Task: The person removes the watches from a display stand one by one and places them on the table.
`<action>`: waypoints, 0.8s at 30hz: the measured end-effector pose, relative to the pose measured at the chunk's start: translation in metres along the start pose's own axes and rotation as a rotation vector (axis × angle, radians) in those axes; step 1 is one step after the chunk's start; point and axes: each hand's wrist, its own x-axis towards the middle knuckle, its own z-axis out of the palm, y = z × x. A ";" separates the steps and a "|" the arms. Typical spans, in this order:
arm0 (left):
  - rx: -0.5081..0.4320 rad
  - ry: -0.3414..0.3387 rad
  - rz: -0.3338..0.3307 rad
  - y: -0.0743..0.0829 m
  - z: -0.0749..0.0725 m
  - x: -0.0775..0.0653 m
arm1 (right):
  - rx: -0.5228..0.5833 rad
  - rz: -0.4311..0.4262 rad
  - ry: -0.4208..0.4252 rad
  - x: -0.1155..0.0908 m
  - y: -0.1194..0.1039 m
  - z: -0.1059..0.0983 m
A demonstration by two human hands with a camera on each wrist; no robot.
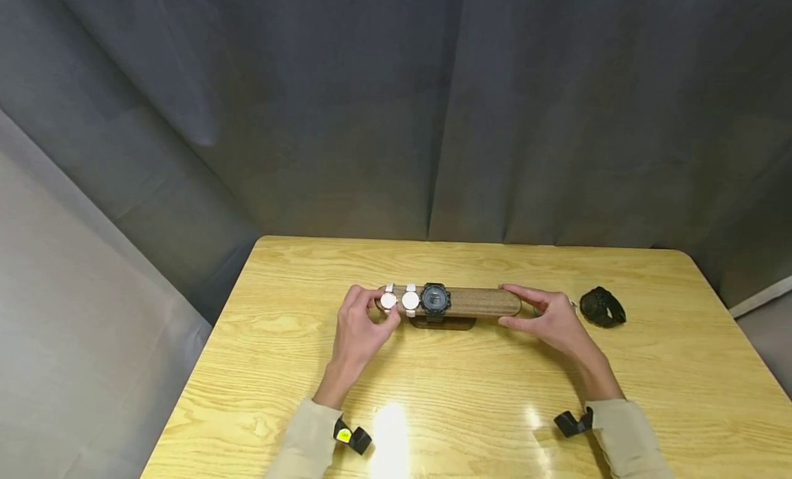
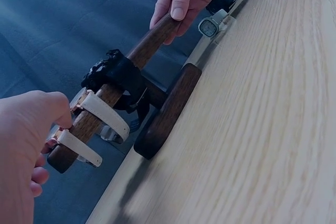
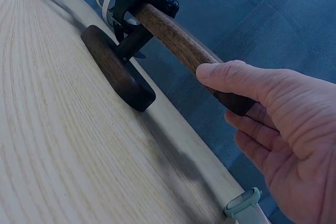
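A dark wooden watch stand (image 1: 482, 302) has a long rounded bar on a short post over a flat base (image 2: 168, 114). Toward its left end sit two white-strapped watches, the outer watch (image 1: 388, 300) and the inner watch (image 1: 410, 300); a chunky black watch (image 1: 436, 299) is strapped beside them near the middle. My left hand (image 1: 359, 331) pinches the outer white watch at the bar's left end, thumb in front and fingers behind. At the bare right end, my right hand (image 1: 559, 321) grips the bar between thumb and fingers.
Another black watch (image 1: 601, 307) lies on the wooden table (image 1: 278, 341), right of my right hand. A pale green watch (image 3: 244, 203) rests near the table's far edge, mostly hidden by that hand in the head view. A dark curtain (image 1: 346, 121) hangs behind.
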 end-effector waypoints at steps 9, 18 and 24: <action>0.009 -0.022 -0.030 -0.003 -0.004 0.003 | 0.009 -0.002 0.004 -0.002 0.000 -0.001; 0.025 -0.001 -0.032 -0.005 -0.009 0.005 | 0.036 0.008 -0.006 -0.003 0.000 -0.002; 0.028 -0.017 -0.061 -0.008 -0.012 0.007 | 0.030 0.011 -0.008 -0.003 -0.001 -0.002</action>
